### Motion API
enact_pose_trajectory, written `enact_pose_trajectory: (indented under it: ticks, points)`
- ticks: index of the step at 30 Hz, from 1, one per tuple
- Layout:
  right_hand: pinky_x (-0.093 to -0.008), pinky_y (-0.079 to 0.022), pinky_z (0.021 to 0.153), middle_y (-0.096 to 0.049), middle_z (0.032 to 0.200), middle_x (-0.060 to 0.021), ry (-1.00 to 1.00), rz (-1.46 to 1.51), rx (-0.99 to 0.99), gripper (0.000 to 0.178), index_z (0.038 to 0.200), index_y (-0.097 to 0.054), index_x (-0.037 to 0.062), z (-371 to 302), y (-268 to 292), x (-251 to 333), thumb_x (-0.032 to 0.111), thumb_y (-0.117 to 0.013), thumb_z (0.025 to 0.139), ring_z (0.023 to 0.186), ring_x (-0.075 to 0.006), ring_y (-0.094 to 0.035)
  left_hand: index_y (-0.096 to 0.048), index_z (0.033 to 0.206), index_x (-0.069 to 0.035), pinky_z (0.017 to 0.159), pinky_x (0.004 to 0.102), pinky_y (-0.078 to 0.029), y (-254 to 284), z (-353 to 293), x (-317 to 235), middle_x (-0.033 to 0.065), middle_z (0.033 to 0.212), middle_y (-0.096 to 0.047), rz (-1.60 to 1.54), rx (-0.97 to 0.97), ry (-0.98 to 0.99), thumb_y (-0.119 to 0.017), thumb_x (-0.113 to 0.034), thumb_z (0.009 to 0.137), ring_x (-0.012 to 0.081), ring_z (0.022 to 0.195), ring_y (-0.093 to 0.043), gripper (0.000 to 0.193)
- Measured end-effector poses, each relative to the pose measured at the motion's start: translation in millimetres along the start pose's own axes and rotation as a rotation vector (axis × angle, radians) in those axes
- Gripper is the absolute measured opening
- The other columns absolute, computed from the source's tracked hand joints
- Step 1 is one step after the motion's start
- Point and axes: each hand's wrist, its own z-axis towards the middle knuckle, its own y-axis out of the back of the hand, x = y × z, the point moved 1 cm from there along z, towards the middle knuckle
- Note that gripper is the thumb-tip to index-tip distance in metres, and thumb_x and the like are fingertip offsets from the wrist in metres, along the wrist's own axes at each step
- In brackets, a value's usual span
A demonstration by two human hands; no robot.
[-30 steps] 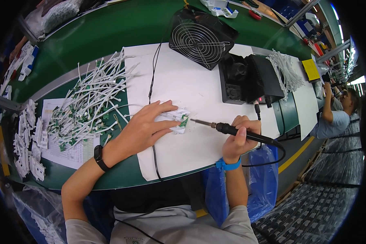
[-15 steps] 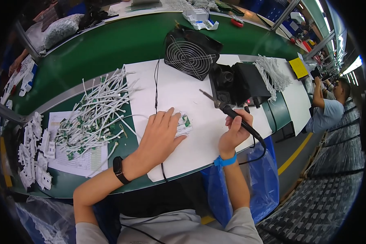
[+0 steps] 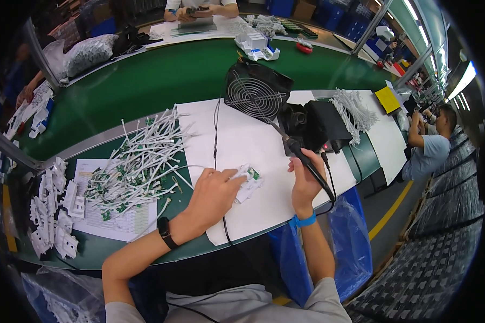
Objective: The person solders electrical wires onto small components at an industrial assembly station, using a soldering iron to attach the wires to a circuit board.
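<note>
Green bench [image 3: 91, 253] w/ white sheet [image 3: 277, 202], fan [image 3: 256, 97]; R grip [image 3: 306, 185] round soldering iron [image 3: 295, 147], L grip [image 3: 213, 194] at white pc [image 3: 250, 190], closure unclear

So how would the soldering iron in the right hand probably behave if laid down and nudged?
The soldering iron might roll, since its handle looks round. Its trailing black cord would probably check that. The thin metal shaft looks stiff.

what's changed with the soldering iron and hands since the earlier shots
The right hand has moved the soldering iron away from the green board, toward the black fan. It still grips the iron, and the left hand still touches the white part.
</note>
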Motion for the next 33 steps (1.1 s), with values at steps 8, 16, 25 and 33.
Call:
enact_pose_trajectory:
  ticks: [8, 16, 25, 33]
  points:
    - [-0.0234, -0.045, 0.055, -0.058, 0.079, -0.0082, 0.138, -0.007, -0.174, 0.009, 0.103, -0.054, -0.0005, -10, -5, 11, 0.007, -0.058, 0.098, 0.062, -0.0118, -0.056, -0.071, 0.115, -0.001, 0.102, 0.0433, -0.042, -6, -17, -10, 0.0205, 0.124, -0.063, 0.126, 0.003, -0.126, -0.068, -0.011, 0.086, 0.0316, 0.104, -0.059, 0.031]
    - [-0.0213, -0.029, 0.050, -0.052, 0.079, -0.0028, 0.212, -0.071, -0.188, 0.015, 0.090, -0.051, 0.0059, -16, -9, -9, 0.017, -0.056, 0.099, 0.056, -0.0059, -0.038, -0.065, 0.123, -0.001, 0.098, 0.0448, -0.045, -23, -21, -10, 0.0257, 0.129, -0.057, 0.104, -0.044, -0.083, -0.077, -0.026, 0.084, 0.0395, 0.108, -0.055, 0.048]
    - [-0.0228, -0.029, 0.054, -0.050, 0.075, -0.0022, 0.163, -0.105, -0.127, 0.019, 0.086, -0.049, 0.0053, -25, -6, -13, 0.017, -0.054, 0.100, 0.061, -0.0066, -0.038, -0.063, 0.119, 0.006, 0.094, 0.0415, -0.049, -55, -11, -16, 0.0296, 0.120, -0.058, 0.234, -0.127, -0.059, -0.076, -0.031, 0.085, 0.0384, 0.108, -0.056, 0.051]
    - [-0.0261, -0.040, 0.068, -0.055, 0.078, -0.0051, 0.092, -0.114, -0.044, 0.017, 0.085, -0.051, 0.0034, -26, -7, -12, 0.013, -0.056, 0.098, 0.071, -0.0111, -0.048, -0.063, 0.117, 0.007, 0.097, 0.0410, -0.050, -55, -11, -18, 0.0317, 0.120, -0.058, 0.329, -0.121, -0.067, -0.074, -0.033, 0.087, 0.0402, 0.113, -0.056, 0.052]
